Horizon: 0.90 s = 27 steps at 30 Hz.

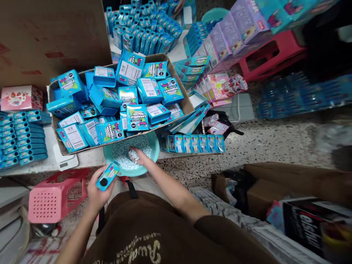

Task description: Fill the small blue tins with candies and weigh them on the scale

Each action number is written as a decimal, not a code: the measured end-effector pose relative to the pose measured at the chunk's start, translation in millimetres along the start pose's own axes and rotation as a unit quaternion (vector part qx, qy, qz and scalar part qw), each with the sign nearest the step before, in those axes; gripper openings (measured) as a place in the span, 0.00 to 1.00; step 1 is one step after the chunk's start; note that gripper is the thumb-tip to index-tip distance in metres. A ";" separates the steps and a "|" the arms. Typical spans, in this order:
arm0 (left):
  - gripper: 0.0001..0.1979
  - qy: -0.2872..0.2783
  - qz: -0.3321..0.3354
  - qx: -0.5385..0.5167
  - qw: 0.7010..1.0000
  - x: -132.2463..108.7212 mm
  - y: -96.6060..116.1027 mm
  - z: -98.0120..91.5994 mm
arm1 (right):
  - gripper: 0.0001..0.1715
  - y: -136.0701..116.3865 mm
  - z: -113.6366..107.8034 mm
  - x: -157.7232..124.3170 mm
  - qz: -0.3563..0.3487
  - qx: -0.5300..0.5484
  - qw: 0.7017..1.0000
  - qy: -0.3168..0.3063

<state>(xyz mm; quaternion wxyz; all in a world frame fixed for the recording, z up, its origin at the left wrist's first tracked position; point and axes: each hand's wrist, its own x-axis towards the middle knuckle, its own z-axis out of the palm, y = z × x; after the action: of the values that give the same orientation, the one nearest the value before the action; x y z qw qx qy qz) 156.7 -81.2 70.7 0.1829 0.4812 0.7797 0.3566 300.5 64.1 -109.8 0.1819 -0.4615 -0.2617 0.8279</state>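
My left hand (98, 190) is closed round a small blue candy box (107, 176), held just below the table edge near a teal bowl (152, 141). The bowl is full of small pale candies (123, 156). My right hand (139, 157) reaches into the bowl with its fingers curled on a bunch of those candies. Right behind the bowl sits a shallow cardboard tray (187, 104) heaped with several open blue boxes.
Flat blue box stacks (19, 137) lie at the left by a small white scale (65, 159). A row of filled boxes (196, 143) stands right of the bowl. A pink stool (51, 198) is below left, a red stool (271, 55) upper right, cardboard cartons (288, 187) at the right.
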 end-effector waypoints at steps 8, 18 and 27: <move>0.19 -0.091 -0.053 -0.069 0.992 -8.5 -44.3 98.3 | 0.18 -28.7 -7.1 -42.3 0.009 0.193 0.980 0.038; 0.23 -0.157 0.037 -0.011 0.987 -4.3 -37.8 142.9 | 0.11 -41.3 30.7 -74.2 -0.105 0.333 0.926 0.142; 0.22 -0.160 0.027 -0.004 0.987 1.4 -29.4 138.6 | 0.12 -30.3 44.2 -72.1 -0.179 0.211 0.943 0.183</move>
<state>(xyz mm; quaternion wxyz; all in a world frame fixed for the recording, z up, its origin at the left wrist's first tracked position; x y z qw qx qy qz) 224.8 -35.6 -44.8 0.2975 0.5523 0.7257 0.2824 301.0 37.4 -24.0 0.4647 -0.5022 -0.1216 0.7191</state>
